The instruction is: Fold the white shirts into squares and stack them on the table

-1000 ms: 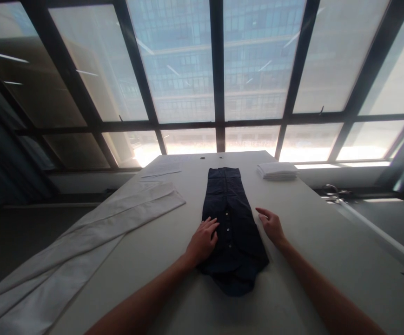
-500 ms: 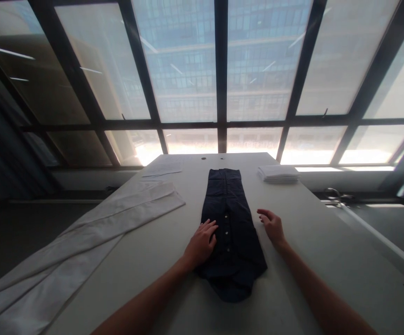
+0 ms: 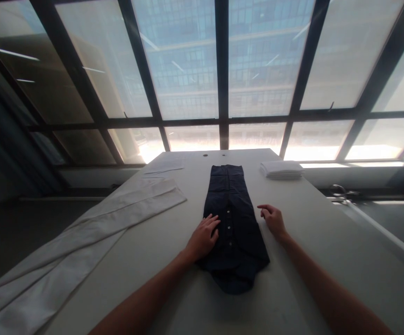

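A dark navy button-up shirt [image 3: 227,195], folded into a long narrow strip, lies lengthwise on the white table [image 3: 302,218]. Small pale buttons run down its middle, and its rounded hem points toward me. My left hand [image 3: 204,236] rests flat on the shirt's left side, fingers stretched toward the buttons. Just off the shirt's right edge is my right hand [image 3: 272,220], holding nothing, its index finger extended and the other fingers partly curled. Whether it touches the table I cannot tell.
White trousers or a similar long white cloth [image 3: 118,228] stretch along the table's left side. A folded white stack [image 3: 281,170] sits at the far right, and paper sheets [image 3: 167,165] at the far left. Tall windows [image 3: 191,60] stand beyond the table.
The view has shifted slightly. My left hand stays on the shirt. My right hand remains beside it, its index finger a little straighter and the other fingers more curled.
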Motion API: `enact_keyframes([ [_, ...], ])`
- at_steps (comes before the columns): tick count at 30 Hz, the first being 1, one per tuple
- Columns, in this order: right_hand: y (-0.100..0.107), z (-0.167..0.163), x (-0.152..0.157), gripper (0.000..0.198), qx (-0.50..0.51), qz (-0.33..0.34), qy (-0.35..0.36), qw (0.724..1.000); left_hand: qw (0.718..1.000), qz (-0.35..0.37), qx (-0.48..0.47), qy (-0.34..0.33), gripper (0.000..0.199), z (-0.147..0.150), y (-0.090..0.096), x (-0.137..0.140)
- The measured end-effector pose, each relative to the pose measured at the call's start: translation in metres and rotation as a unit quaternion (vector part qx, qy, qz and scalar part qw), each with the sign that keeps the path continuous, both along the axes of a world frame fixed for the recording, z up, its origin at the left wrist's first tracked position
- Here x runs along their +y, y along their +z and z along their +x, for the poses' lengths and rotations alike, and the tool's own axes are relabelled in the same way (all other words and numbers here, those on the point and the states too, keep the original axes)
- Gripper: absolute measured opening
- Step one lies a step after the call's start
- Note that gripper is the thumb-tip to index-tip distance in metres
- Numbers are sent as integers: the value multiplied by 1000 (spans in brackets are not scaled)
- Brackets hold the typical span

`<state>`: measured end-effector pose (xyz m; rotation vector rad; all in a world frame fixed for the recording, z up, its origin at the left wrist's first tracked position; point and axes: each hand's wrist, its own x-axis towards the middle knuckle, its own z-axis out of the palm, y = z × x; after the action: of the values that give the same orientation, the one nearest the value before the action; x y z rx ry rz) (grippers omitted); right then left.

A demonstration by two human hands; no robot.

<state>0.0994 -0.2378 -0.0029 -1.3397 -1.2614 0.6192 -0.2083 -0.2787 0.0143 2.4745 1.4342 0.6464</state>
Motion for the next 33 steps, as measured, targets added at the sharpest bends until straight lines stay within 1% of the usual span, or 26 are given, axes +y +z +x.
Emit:
enact_keyframes([
  [5, 3, -8, -8, 39, -78, -1, 27, 997, 999, -8, 40, -18, 50, 0, 2, -1],
  [10, 2, -13, -13, 36, -156, -4, 51, 986, 997, -18, 76, -29, 58, -1, 6, -3],
  [18, 2, -13, -24, 36, -163, 17, 50, 985, 993, -37, 108, -40, 67, -2, 11, -12],
  [24, 8, -20, -33, 31, -180, 39, 72, 980, 987, -53, 140, -60, 83, -4, 18, -20],
  [27, 17, -30, -41, 28, -227, 74, 118, 964, 986, -49, 153, -54, 85, -3, 19, -21],
  [29, 25, -40, -49, 26, -278, 89, 157, 943, 987, -35, 148, -45, 77, 0, 20, -22],
  [31, 32, -51, -58, 27, -335, 80, 176, 922, 990, -22, 131, -45, 69, 2, 20, -23],
  [33, 36, -61, -65, 36, -388, 56, 175, 903, 992, -19, 113, -45, 66, 3, 23, -25],
])
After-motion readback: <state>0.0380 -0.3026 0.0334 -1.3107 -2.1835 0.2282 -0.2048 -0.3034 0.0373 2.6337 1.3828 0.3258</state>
